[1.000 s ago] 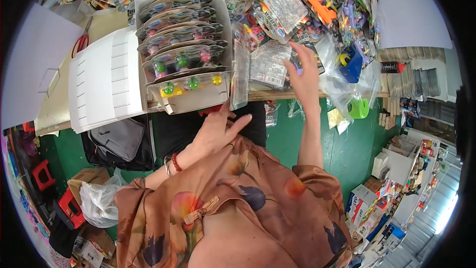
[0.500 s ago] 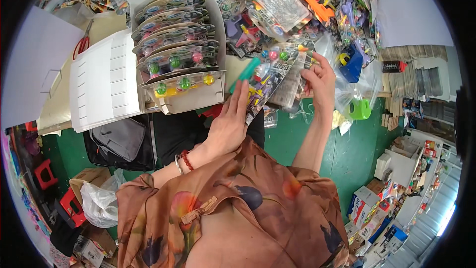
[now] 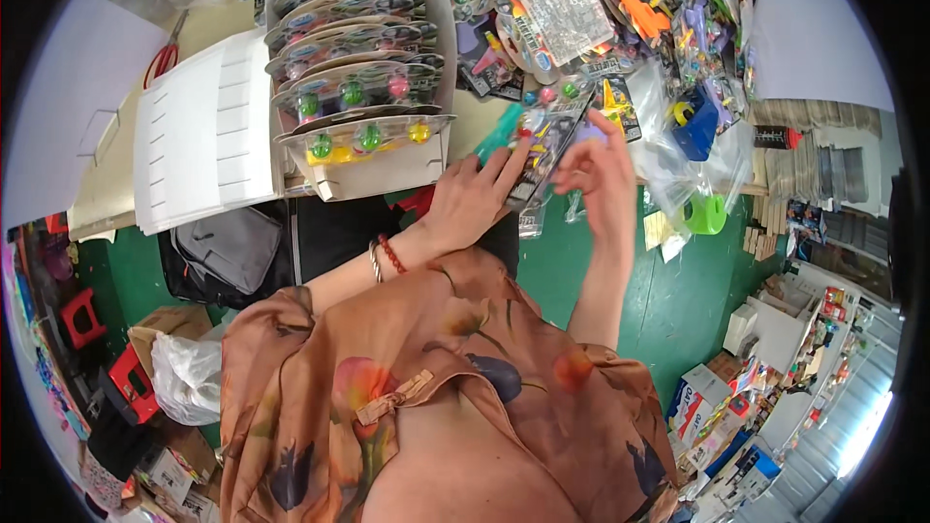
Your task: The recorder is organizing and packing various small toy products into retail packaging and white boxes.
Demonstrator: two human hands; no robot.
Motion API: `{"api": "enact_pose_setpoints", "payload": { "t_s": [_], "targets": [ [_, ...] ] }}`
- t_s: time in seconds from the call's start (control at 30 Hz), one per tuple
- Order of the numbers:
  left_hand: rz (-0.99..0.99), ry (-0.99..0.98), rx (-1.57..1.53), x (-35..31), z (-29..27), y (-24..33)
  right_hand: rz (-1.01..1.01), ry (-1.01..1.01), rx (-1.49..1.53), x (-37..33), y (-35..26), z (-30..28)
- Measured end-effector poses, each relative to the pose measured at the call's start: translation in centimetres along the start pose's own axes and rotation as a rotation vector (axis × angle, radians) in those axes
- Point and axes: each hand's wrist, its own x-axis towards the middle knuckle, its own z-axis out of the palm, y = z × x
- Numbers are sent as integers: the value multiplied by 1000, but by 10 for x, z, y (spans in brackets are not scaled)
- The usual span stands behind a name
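A blister-packed toy card (image 3: 550, 140) with small colored balls along its top edge and a teal part at its left is tilted over the table's near edge. My left hand (image 3: 472, 196) grips its lower left side, the fingers lying across the front. My right hand (image 3: 599, 174) is beside the card's right edge, fingers apart and loosely bent; whether a fingertip touches the edge I cannot tell. To the left stands an open display box (image 3: 373, 174) with several similar ball-topped blister cards in rows.
Flat white cartons (image 3: 203, 150) lie left of the display box, near red-handled scissors (image 3: 163, 60). A heap of packaged toys, with an orange toy gun (image 3: 639, 10), covers the far right. Clear plastic bags (image 3: 668, 116) and a blue tape dispenser (image 3: 695, 126) are right of my hand.
My right hand has come off the grey printed panel at the card's right and its fingers have spread. The left hand keeps hold of the card, which now stands more edge-on. The view has shifted slightly.
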Motion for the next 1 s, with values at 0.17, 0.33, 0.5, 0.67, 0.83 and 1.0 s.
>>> {"api": "enact_pose_setpoints", "payload": {
  "t_s": [0.17, 0.33, 0.5, 0.67, 0.83, 1.0],
  "targets": [
    [91, 75, -284, -6, -11, -2, -393, 204, -462, 16, 7, -36],
    [173, 72, -318, -10, 8, -26, -155, -92, -360, 26, 34, -74],
    [26, 80, -442, -14, 9, -17, -226, 51, -499, 20, 46, -82],
    [117, 105, -615, -40, -28, -18, -304, -107, -462, -5, 8, -85],
    [-80, 232, -815, -67, -52, -39, -399, -296, -628, -9, -39, -4],
    [-734, 470, -1246, -84, -39, -33, -694, -337, -1035, -1, -60, 59]
  ]
}}
